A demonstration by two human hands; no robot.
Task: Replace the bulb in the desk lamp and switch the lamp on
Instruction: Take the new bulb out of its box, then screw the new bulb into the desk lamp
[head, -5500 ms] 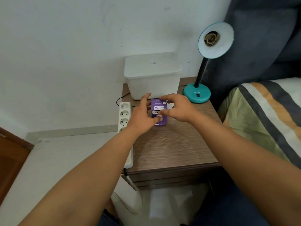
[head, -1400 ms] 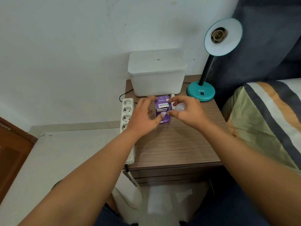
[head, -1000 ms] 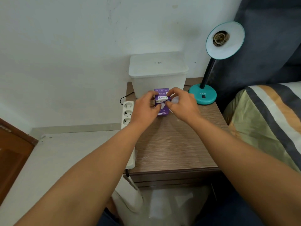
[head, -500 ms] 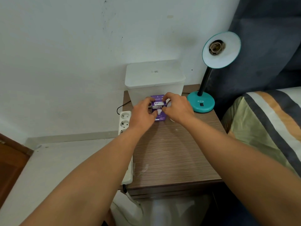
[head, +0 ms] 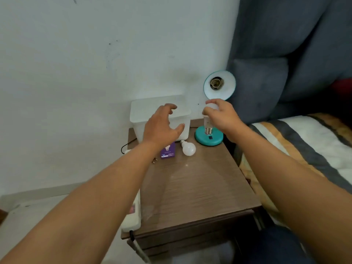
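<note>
Head view, one frame, itemised as I see it from my station.

1. Right hand [head: 222, 116]: raised above the lamp base, fingers closed around a white bulb [head: 208, 119]. Bulb held with its globe up in the fingers and its metal screw cap pointing down, just over the base.

2. Left hand [head: 162, 126]: held in the air in front of the white bin, fingers spread wide and curled, holding nothing.

3. Lamp [head: 219, 85]: teal shade tilted toward me, socket visible and without a bulb. Round teal base [head: 209, 138] sits at the back right corner of the nightstand, dark switch on its top. I cannot read the switch position.

4. Second bulb [head: 187, 147]: white, lying on its side on the nightstand, between the purple box and the base, cap pointing toward the bin.

5. Box [head: 167, 152]: purple bulb carton, partly hidden by my left wrist, lying on the wood just left of the loose bulb.

6. Bin [head: 160, 115]: white plastic, lidded, at the back of the nightstand against the wall.

7. Nightstand [head: 192, 189]: brown wood grain, front half bare.

8. Power strip [head: 133, 218]: white, along the left edge of the nightstand, mostly behind my left forearm.

9. Bed [head: 304, 145]: striped cover, to the right.
</note>
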